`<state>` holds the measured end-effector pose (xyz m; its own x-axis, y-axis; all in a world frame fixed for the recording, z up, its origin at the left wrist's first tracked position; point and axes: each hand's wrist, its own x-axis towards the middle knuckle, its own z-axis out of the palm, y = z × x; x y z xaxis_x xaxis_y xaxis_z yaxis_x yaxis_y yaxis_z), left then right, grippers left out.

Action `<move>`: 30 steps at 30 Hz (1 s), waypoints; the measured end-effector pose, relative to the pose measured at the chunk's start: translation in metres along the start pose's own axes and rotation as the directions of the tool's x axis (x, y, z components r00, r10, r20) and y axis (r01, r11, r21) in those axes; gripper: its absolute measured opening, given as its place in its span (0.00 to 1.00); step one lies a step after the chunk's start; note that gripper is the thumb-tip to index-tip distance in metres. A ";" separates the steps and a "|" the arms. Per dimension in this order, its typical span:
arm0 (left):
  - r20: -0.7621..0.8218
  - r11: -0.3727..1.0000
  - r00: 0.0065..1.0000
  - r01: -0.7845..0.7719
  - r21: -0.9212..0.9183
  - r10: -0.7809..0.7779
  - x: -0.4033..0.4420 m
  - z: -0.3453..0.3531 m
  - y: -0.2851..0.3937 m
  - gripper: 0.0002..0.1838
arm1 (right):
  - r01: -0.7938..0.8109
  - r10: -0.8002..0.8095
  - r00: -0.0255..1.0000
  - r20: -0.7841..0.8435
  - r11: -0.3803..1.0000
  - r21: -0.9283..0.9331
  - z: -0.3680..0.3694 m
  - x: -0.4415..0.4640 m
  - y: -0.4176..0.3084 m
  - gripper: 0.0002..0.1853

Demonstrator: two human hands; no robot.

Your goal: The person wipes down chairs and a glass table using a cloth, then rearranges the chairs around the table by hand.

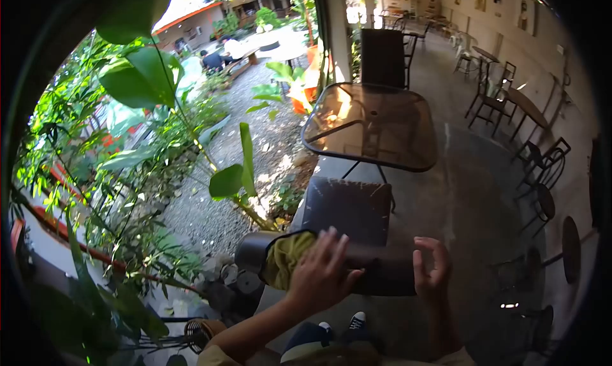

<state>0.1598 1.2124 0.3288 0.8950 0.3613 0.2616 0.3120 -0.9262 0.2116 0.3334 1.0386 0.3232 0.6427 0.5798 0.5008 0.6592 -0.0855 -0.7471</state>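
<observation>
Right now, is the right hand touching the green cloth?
Apart. In the head view, the left hand and a gap separate the right hand from the green cloth.

Near the middle, the cloth [279, 261] is olive green, against the dark brown chair [347, 210], whose edges carry pale, ragged flecks. Beyond, the table [398, 120] has a smoky brown glass top rimmed in black. The near sneaker [357, 321] is dark with white toe and laces. Far left, broad leaves [137, 79] glow bright green above grey, speckled gravel [220, 155]; the far planter [301, 99] is orange. At right, the floor [472, 200] is dull grey, the far wall [488, 25] cream.
</observation>
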 end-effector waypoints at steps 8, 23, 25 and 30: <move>-0.282 0.985 0.951 0.157 0.075 -0.130 -0.042 -0.021 -0.058 0.29 | -0.104 0.103 0.994 0.023 0.994 0.039 0.009 0.007 -0.023 0.11; -0.170 0.150 0.963 -0.141 -0.979 -0.207 -0.057 0.056 -0.202 0.22 | -0.408 0.402 0.912 -0.075 0.883 -0.232 -0.014 -0.002 0.013 0.12; -0.136 0.152 0.954 -0.098 -0.984 -0.268 -0.057 0.128 -0.208 0.23 | -0.428 0.422 0.902 -0.089 0.855 -0.293 -0.027 -0.002 0.019 0.12; -0.040 0.207 0.954 0.024 -0.978 -0.296 -0.067 0.241 -0.232 0.24 | -0.484 0.472 0.872 -0.130 0.789 -0.378 -0.039 -0.010 0.022 0.14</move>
<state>0.1043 1.3772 0.0352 0.7489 0.6236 0.2241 -0.2258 -0.0778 0.9711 0.3568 0.9989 0.3184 0.9225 0.3594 0.1408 0.3566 -0.6541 -0.6671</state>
